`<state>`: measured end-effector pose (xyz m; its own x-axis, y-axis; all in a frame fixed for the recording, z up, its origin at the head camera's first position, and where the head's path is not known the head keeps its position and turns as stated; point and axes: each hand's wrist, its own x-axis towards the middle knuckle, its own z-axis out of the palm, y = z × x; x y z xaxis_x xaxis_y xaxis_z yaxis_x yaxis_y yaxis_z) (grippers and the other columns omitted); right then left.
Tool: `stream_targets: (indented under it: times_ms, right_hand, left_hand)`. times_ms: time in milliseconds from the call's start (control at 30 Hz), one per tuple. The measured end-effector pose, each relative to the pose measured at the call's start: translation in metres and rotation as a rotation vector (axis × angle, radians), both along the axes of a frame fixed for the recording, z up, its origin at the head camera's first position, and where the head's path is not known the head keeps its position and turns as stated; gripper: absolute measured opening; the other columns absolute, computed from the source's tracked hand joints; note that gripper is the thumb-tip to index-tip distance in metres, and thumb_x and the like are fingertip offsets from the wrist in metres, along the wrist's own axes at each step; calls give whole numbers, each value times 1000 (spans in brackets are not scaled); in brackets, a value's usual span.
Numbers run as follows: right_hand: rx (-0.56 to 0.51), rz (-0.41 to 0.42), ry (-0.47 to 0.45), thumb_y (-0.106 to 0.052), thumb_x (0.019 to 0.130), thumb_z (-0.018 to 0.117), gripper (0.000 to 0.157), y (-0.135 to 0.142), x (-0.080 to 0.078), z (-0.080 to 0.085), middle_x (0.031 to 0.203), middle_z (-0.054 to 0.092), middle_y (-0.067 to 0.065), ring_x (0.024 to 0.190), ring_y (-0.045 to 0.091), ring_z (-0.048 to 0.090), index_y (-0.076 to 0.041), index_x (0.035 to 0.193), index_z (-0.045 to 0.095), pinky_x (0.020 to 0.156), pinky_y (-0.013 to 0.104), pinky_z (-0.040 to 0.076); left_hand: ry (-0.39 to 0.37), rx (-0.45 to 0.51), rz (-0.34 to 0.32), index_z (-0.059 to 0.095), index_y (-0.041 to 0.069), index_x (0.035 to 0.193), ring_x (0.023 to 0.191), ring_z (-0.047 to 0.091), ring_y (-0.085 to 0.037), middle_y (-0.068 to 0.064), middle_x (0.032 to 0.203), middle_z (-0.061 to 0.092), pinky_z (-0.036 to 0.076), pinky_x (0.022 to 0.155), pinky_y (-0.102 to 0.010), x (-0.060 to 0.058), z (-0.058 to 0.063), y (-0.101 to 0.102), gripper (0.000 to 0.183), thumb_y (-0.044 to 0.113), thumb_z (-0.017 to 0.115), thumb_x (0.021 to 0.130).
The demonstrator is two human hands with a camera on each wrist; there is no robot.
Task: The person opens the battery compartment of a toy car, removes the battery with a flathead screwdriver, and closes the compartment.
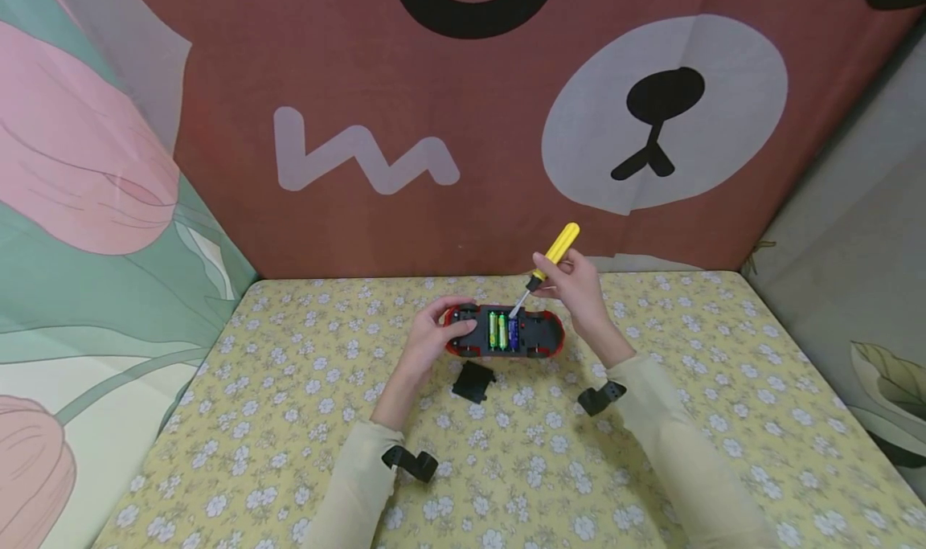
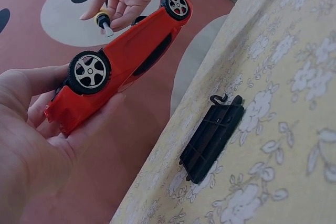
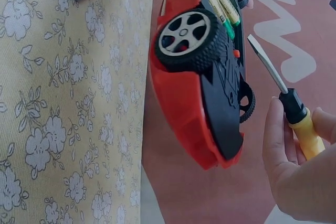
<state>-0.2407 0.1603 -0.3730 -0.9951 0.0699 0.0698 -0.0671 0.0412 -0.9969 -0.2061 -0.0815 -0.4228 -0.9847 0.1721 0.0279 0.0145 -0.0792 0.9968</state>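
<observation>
A red toy car (image 2: 131, 45) is held upside down, its black underside up, by my left hand (image 1: 427, 336) at one end, thumb across the underside. In its open battery compartment lie green batteries (image 1: 497, 331) and a dark blue battery (image 1: 514, 333). My right hand (image 1: 579, 292) grips a yellow-handled flat screwdriver (image 1: 559, 251), its blade slanting down to the blue battery in the head view. From the right wrist the screwdriver's blade (image 3: 268, 64) shows beside the car's underside. A black battery cover (image 1: 473, 382) lies on the cloth just in front of the car.
A yellow floral cloth (image 1: 289, 420) covers the table. Behind the table hangs a reddish-brown fabric (image 1: 499, 203) with a bear face, and patterned fabric (image 1: 108, 308) hangs at the left side. Each wrist wears a small black camera (image 1: 411, 462).
</observation>
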Motion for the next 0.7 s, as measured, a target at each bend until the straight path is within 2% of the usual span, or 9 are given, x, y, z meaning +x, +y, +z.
stream_targets:
  times_ms: [233,467,700]
  right_hand:
    - [13,-1,6,-28,101,70,39,0,2,0,98,71,13,71,11,69,3,120,56,74,34,62]
    - [37,19,3,-29,101,70,43,0,4,-3,113,67,29,72,11,69,3,124,54,78,39,62]
    - [37,37,15,-26,102,68,41,0,7,-3,102,69,16,71,10,69,5,125,54,77,37,62]
  left_hand:
    - [-29,21,24,68,3,130,104,66,-23,-15,137,59,59,77,-30,0,1,-1,38,5,74,93]
    - [-44,30,39,68,3,130,106,65,-24,-15,137,59,59,78,-30,-1,0,-1,38,5,74,93]
    - [-55,34,51,68,3,131,108,64,-25,-14,138,58,59,78,-30,0,0,-1,38,6,74,93]
